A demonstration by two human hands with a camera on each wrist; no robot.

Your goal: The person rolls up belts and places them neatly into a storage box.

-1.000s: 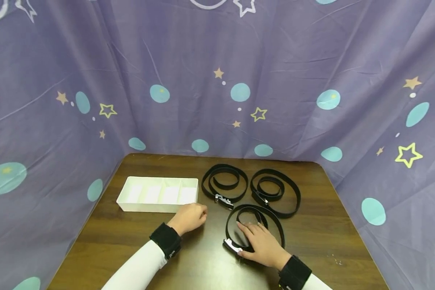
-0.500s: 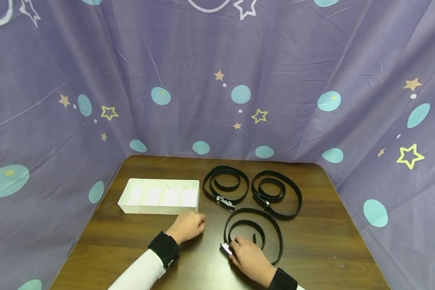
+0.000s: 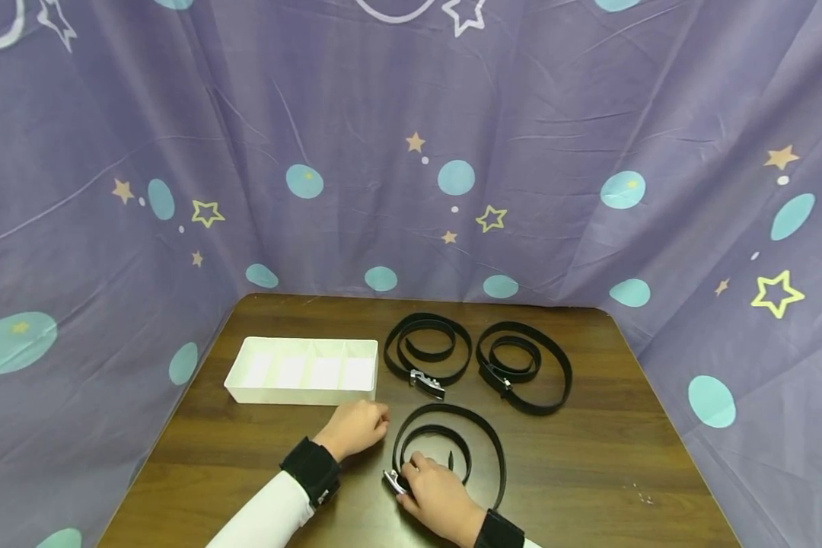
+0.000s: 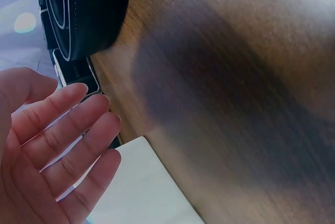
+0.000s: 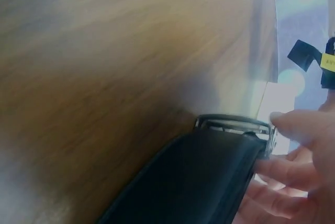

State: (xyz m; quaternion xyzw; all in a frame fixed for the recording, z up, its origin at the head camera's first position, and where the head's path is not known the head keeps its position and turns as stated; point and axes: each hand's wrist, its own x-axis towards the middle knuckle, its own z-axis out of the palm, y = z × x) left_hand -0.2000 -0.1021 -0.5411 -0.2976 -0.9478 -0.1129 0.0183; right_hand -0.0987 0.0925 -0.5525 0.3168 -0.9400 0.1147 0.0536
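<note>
My right hand (image 3: 441, 498) grips the nearest black belt (image 3: 445, 409), loosely coiled on the table, by its silver buckle (image 3: 393, 481). In the right wrist view, the thumb lies at the edge of the buckle frame (image 5: 235, 121), with the fingers along the strap (image 5: 193, 182). Palm showing and fingers loosely bent, my left hand (image 4: 63, 145) holds nothing. It lies in front of the right end of the white compartment box (image 3: 301, 396). Part of the box (image 4: 141, 187) also shows in the left wrist view, below a black belt (image 4: 97, 14).
Two more coiled black belts, a left one (image 3: 462, 335) and a right one (image 3: 567, 373), lie farther back on the wooden table (image 3: 623, 457). The box is split into several compartments. A purple patterned curtain (image 3: 383, 221) surrounds the table's back and sides.
My right hand has taken the near belt's buckle end and drawn the belt leftward and nearer, and its coil has loosened. My left hand has barely moved.
</note>
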